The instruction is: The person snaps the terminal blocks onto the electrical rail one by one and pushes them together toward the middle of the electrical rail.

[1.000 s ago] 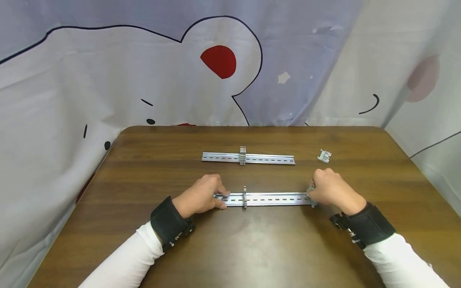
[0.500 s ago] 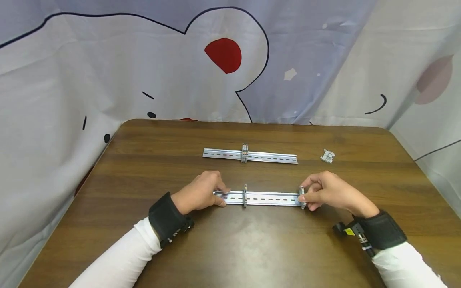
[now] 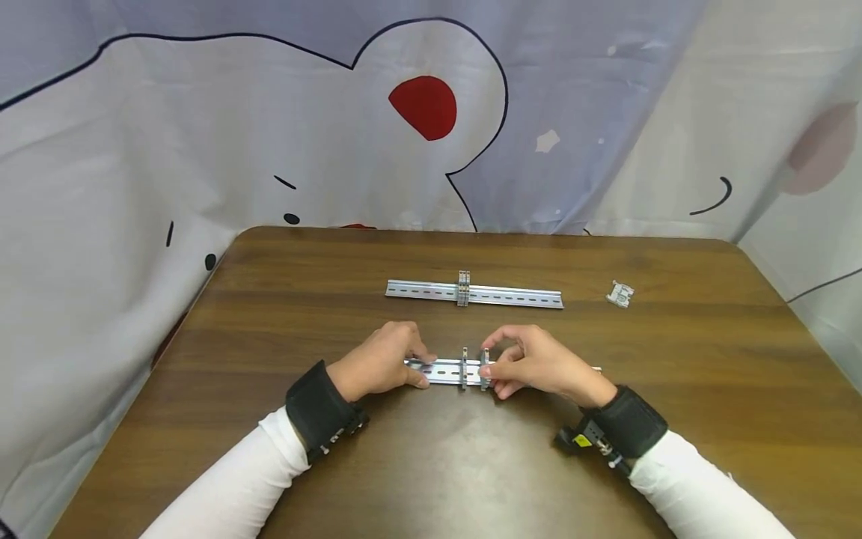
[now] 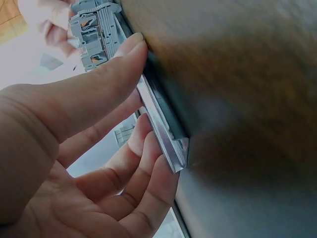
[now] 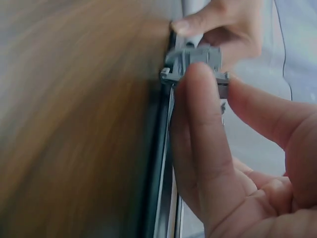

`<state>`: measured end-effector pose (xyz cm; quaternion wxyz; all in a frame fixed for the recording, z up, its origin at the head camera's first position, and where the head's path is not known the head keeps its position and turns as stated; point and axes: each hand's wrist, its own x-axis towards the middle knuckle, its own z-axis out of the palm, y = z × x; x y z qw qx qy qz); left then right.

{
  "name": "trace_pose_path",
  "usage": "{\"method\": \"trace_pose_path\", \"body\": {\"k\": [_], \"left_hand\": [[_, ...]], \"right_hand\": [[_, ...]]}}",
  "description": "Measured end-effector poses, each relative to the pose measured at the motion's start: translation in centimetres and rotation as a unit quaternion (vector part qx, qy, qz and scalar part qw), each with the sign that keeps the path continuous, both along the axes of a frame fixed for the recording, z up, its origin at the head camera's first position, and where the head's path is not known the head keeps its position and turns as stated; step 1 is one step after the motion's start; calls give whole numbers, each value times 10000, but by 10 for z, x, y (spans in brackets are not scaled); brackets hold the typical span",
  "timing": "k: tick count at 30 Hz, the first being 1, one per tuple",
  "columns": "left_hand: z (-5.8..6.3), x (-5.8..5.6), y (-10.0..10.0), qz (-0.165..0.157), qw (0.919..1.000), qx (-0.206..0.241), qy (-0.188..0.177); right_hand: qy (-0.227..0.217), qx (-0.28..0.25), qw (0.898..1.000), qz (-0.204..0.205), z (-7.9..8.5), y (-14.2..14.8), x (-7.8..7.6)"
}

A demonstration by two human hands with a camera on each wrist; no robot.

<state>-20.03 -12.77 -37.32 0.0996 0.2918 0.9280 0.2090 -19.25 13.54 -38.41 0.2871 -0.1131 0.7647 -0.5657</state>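
A slotted metal DIN rail (image 3: pixel 444 372) lies across the front of the table. My left hand (image 3: pixel 382 363) grips it near its left end, thumb on the near edge and fingers on the far edge. A thin grey terminal block (image 3: pixel 464 368) sits upright across the rail. Just to its right, with a small gap between, my right hand (image 3: pixel 532 363) pinches a second terminal block (image 3: pixel 485 368) between thumb and fingers at the rail. In the left wrist view, a grey terminal block (image 4: pixel 91 37) shows its side. My right hand hides much of the rail's right part.
Farther back lies another DIN rail (image 3: pixel 518 296) with several terminal blocks (image 3: pixel 463 289) clustered near its middle. A loose terminal block (image 3: pixel 620 294) lies flat at the back right of the wooden table (image 3: pixel 323 269). A printed curtain (image 3: pixel 303 135) hangs behind.
My right hand has moved left along the rail, bringing its terminal block from the right end to beside the other block. My left hand keeps its grip in the same place.
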Motion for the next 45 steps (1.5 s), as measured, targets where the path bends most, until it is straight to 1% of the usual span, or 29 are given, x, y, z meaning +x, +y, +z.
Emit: {"method": "trace_pose_path", "body": {"k": [2, 6, 10, 12, 14, 16, 18, 19, 20, 21, 22, 24, 25, 26, 27, 29, 30, 32, 33, 34, 37, 39, 41, 43, 44, 45], "left_hand": [[-1, 1, 5, -20, 10000, 15, -24], [-3, 1, 10, -43, 9999, 6, -124], [-3, 0, 8, -65, 9999, -4, -78], [-2, 0, 6, -40, 10000, -18, -32], [-1, 0, 6, -12, 10000, -36, -34], [-1, -1, 5, -1, 10000, -36, -67], [-1, -1, 5, -3, 9999, -45, -102], [-2, -1, 5, -2, 9999, -40, -113], [-2, -1, 5, 8, 9999, -33, -127], [-2, -1, 5, 13, 9999, -28, -130], [-3, -1, 4, 21, 9999, -23, -132], [-4, -1, 3, 37, 9999, 3, -152], [-5, -2, 3, 44, 9998, 24, -167], [-5, -2, 3, 53, 9998, 42, -194], [-5, -2, 2, 62, 9997, 51, -212], [-6, -2, 2, 72, 9996, 61, -264], [-6, -2, 1, 73, 9996, 60, -272], [-7, -1, 1, 89, 9995, 57, -283], [-7, -1, 1, 84, 9996, 52, -280], [-7, -1, 1, 70, 9996, 53, -281], [-7, -1, 1, -11, 9997, 80, -239], [-7, -1, 1, -100, 9997, 121, -194], [-6, -2, 0, -151, 9996, 165, -144], [-5, -3, -1, -153, 9996, 190, -116], [-4, -4, -1, -142, 9996, 200, -107], [-4, -4, -2, -114, 9997, 187, -108]], "right_hand": [[-29, -5, 10000, 15, -1, -6, 1], [-40, -82, 9999, -45, -2, -9, 4], [42, -213, 9998, 18, 3, -8, 4], [152, -168, 9997, 90, 6, -7, 2], [340, -1, 9994, 83, 11, -2, -1], [605, 264, 9978, -20, 14, 6, -5], [937, 709, 9929, -174, 17, 17, -10], [1137, 1013, 9881, -236, 18, 23, -13], [1405, 1369, 9803, -251, 18, 29, -16], [1724, 1762, 9688, -246, 18, 35, -19], [2008, 2186, 9546, -234, 18, 42, -21], [2486, 3057, 9188, -237, 19, 54, -23], [2681, 3394, 9014, -218, 20, 60, -24], [2840, 3636, 8871, -164, 21, 66, -25], [2852, 3775, 8809, -104, 21, 72, -27], [2808, 3852, 8791, 18, 22, 83, -31], [2755, 3831, 8816, 81, 22, 88, -35], [2600, 3731, 8905, 129, 19, 98, -44], [2485, 3768, 8923, 83, 17, 104, -49], [2422, 3829, 8915, 13, 15, 110, -54], [2085, 4213, 8824, -203, 10, 129, -64], [1900, 4485, 8728, -330, 8, 140, -68], [1788, 4597, 8686, -477, 8, 150, -71], [1901, 4594, 8652, -647, 8, 157, -74], [2017, 4546, 8646, -719, 8, 159, -75], [2153, 4528, 8617, -782, 8, 162, -76]]}}
